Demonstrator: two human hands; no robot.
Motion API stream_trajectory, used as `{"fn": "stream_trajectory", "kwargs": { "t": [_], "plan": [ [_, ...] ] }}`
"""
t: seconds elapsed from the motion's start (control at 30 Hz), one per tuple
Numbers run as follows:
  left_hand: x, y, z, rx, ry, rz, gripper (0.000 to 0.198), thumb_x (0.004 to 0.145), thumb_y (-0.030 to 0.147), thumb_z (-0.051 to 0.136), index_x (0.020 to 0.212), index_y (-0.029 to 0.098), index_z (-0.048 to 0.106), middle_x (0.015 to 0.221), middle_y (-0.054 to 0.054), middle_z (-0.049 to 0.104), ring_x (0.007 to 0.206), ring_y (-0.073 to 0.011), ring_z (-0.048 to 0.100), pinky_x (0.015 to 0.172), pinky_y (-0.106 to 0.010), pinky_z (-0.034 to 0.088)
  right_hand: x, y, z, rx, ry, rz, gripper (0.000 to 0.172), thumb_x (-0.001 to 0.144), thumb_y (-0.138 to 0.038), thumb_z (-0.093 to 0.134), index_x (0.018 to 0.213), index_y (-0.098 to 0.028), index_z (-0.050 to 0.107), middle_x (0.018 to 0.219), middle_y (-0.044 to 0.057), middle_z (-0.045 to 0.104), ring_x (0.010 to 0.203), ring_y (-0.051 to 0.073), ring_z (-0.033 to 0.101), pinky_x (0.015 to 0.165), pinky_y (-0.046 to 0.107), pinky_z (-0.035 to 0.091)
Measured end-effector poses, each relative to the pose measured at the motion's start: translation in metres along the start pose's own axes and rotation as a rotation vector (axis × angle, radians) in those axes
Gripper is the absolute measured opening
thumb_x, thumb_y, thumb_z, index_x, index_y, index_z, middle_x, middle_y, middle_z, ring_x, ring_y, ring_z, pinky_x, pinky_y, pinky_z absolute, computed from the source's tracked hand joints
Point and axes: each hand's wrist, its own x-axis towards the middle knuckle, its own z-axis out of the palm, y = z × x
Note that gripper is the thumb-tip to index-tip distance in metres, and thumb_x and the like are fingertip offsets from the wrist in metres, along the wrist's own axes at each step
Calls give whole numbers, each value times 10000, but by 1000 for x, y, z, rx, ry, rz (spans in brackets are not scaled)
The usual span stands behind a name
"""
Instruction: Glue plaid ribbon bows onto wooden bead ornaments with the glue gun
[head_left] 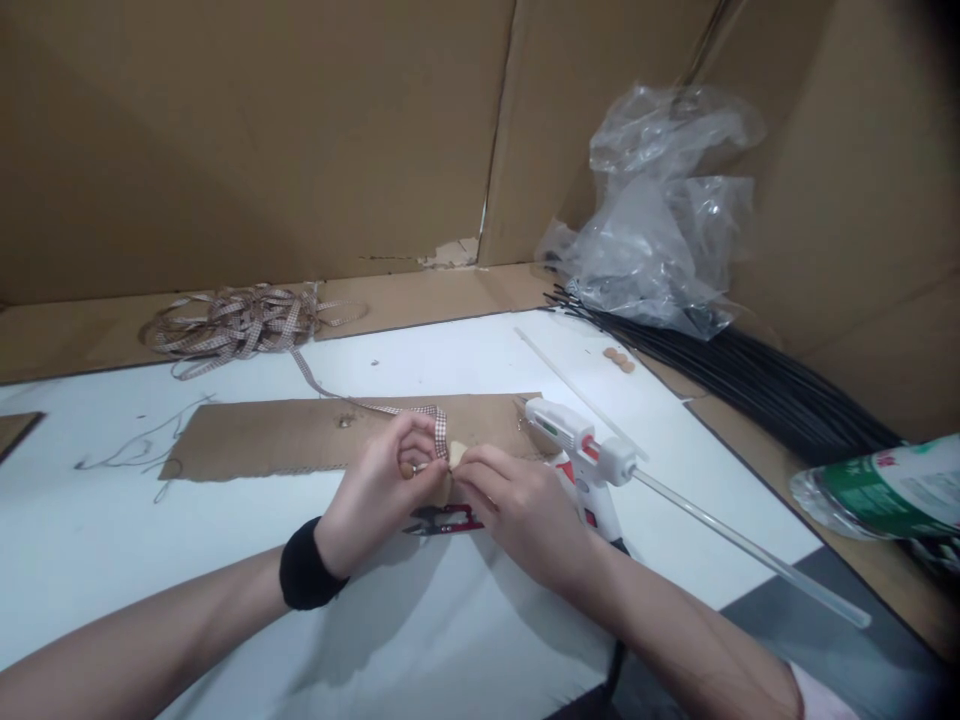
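Note:
My left hand (382,485) and my right hand (517,510) meet over the white table (112,530), fingers pinched together. Between them is the end of a brown checked ribbon (441,428) and a small tan piece (456,453). The left fingers pinch the ribbon end; the right fingertips press on the tan piece. The ribbon runs back across a cardboard strip (285,435) to a loose pile (240,320). A black wristband (304,565) sits on my left wrist. Small red-handled snips (442,520) lie under the hands.
A white glue gun (581,450) with a clear glue stick (750,550) stands just right of my right hand. Black rods (757,375) and a crumpled plastic bag (660,220) lie at the right. Cardboard walls enclose the back. A green-labelled bottle (877,490) lies far right.

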Motion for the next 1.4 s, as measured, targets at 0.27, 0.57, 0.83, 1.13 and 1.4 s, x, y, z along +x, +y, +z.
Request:
{"fn": "stream_trajectory", "kwargs": {
  "t": [0.27,0.57,0.83,1.13,1.4],
  "plan": [
    [-8,-1,2,253,-18,89,254,785,162,486,1027,207,420,785,-13,604,765,-158,601,672,-274,463,-1,1,1,-103,-190,84,117,838,-126,475,748,-167,538,701,5,572,563,133,515,479,256,263],
    [-5,-4,3,399,-45,151,300,790,122,443,1071,204,384,787,-5,644,728,-160,605,669,-273,433,3,3,7,-75,-153,-86,155,831,-67,433,728,-130,530,756,60,545,667,165,474,546,265,355],
    [-7,-12,7,449,-12,137,354,758,90,432,1093,199,400,761,0,658,692,-165,596,703,-288,420,6,1,11,74,-252,15,127,822,-50,450,755,-125,529,781,66,557,699,165,494,614,271,428],
    [-13,-8,10,479,-10,114,454,730,129,488,1162,208,374,812,0,652,630,-159,569,649,-283,419,3,6,18,107,-198,54,139,850,-68,407,773,-151,488,761,34,526,672,141,500,606,248,416],
    [-15,-16,14,473,41,164,437,751,116,465,1169,203,373,849,-21,665,799,-211,597,757,-346,410,5,2,21,112,-155,133,106,831,-96,418,772,-155,483,757,42,521,648,155,508,583,272,424]
  ]
}}
